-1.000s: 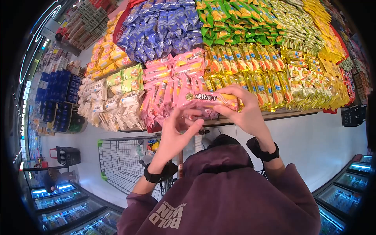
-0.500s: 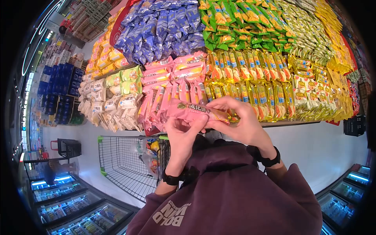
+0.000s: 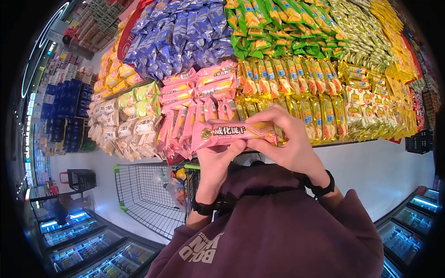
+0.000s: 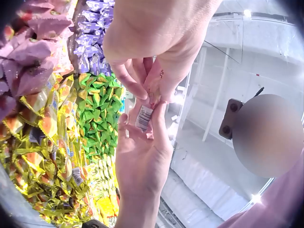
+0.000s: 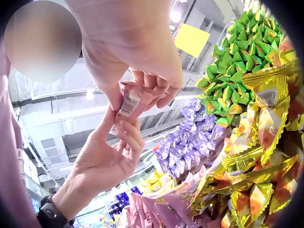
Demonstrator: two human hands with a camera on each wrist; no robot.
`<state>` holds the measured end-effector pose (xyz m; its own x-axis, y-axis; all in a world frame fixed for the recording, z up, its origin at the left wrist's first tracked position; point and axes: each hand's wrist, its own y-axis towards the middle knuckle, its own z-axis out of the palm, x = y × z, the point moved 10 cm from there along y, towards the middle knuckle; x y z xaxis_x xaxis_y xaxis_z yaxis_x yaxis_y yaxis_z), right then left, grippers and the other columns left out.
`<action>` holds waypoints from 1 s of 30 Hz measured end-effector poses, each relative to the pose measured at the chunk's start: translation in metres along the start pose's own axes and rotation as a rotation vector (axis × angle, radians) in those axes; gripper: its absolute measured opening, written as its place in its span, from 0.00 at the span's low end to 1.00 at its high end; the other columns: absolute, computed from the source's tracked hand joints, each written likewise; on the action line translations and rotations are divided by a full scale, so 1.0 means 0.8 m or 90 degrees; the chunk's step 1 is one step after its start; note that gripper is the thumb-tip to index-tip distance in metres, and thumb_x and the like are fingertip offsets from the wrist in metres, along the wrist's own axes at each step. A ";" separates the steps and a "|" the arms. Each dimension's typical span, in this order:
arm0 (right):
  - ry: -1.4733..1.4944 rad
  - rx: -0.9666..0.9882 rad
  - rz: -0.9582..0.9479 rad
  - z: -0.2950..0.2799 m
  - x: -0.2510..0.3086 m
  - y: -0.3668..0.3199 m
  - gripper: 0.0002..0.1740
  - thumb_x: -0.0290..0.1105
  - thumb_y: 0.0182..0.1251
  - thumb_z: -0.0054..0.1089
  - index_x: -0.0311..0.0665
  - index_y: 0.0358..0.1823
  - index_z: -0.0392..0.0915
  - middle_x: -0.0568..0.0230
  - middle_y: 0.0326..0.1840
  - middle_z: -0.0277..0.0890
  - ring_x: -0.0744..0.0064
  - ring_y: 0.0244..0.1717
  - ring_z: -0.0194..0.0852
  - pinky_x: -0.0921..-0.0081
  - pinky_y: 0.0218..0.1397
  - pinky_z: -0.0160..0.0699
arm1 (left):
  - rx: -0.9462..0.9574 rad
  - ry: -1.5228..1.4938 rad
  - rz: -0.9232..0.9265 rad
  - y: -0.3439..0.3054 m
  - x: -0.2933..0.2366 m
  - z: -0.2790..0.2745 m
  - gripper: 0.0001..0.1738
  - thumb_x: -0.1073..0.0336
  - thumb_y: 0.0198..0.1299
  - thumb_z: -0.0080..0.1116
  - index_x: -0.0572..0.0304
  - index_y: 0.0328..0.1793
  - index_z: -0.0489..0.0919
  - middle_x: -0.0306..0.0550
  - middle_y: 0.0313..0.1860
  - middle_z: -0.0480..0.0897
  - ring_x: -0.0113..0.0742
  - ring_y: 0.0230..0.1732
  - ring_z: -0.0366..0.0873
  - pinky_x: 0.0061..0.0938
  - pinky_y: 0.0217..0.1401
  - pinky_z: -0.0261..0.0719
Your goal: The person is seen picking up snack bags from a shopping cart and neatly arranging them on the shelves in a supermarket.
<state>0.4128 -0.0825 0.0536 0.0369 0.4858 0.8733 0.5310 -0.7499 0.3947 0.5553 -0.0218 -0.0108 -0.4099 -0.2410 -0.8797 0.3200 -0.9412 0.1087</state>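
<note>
Both hands hold one pink wafer packet [image 3: 232, 133] in front of the chest, its printed front facing up in the head view. The left hand [image 3: 214, 163] grips its left part from below, thumb on the lower edge. At the right end the right hand [image 3: 289, 141] pinches it between thumb and fingers. A barcode on the packet [image 4: 144, 118] shows between the two hands in the left wrist view, and the packet [image 5: 130, 103] appears in the right wrist view too. Just beyond lie pink packets [image 3: 178, 124] of similar look, piled on the display.
Blue packets [image 3: 183, 39], green packets [image 3: 287, 32] and gold packets [image 3: 320, 111] fill the display around the pink ones. White packets [image 3: 132, 129] lie at its left. A shopping cart [image 3: 148, 194] with goods stands below left, and a black basket [image 3: 79, 180] farther left.
The left hand came up to the packet and took hold of it. The packet has since turned, its printed front now flatter to the head view.
</note>
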 end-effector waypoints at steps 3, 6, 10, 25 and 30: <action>0.007 -0.002 0.012 0.000 -0.003 -0.001 0.19 0.30 0.55 0.75 0.38 0.48 0.80 0.59 0.42 0.81 0.59 0.43 0.78 0.68 0.46 0.76 | -0.049 0.019 -0.029 0.001 -0.006 -0.002 0.23 0.79 0.54 0.70 0.69 0.56 0.76 0.48 0.48 0.83 0.31 0.46 0.83 0.27 0.52 0.82; 0.017 -0.033 -0.014 -0.004 0.001 0.003 0.19 0.30 0.55 0.75 0.38 0.48 0.81 0.60 0.42 0.80 0.59 0.45 0.77 0.68 0.48 0.76 | -0.081 0.022 -0.037 0.003 -0.002 -0.007 0.21 0.80 0.55 0.68 0.69 0.55 0.77 0.48 0.46 0.84 0.31 0.43 0.84 0.26 0.49 0.83; -0.052 -0.037 -0.114 -0.012 0.020 0.009 0.19 0.29 0.54 0.75 0.38 0.48 0.81 0.60 0.43 0.80 0.58 0.49 0.76 0.67 0.51 0.75 | -0.138 -0.024 -0.020 0.007 -0.005 -0.007 0.19 0.79 0.55 0.68 0.68 0.53 0.77 0.47 0.44 0.84 0.30 0.42 0.83 0.25 0.48 0.83; -0.006 -0.011 0.063 -0.026 -0.009 0.004 0.21 0.35 0.61 0.73 0.34 0.52 0.79 0.55 0.48 0.83 0.61 0.50 0.83 0.68 0.54 0.77 | -0.017 0.090 -0.068 0.021 0.001 0.015 0.15 0.74 0.61 0.66 0.71 0.53 0.78 0.49 0.41 0.86 0.30 0.36 0.85 0.22 0.37 0.84; 0.005 -0.025 0.073 -0.037 -0.008 -0.001 0.20 0.35 0.62 0.71 0.34 0.52 0.78 0.57 0.48 0.83 0.63 0.49 0.83 0.69 0.53 0.78 | 0.007 0.098 -0.073 0.027 -0.002 0.033 0.16 0.75 0.59 0.67 0.73 0.53 0.80 0.48 0.42 0.86 0.29 0.39 0.85 0.25 0.42 0.86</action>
<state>0.3875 -0.0981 0.0565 0.0881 0.3925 0.9155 0.4895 -0.8175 0.3034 0.5404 -0.0476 0.0054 -0.3080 -0.0939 -0.9467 0.2694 -0.9630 0.0079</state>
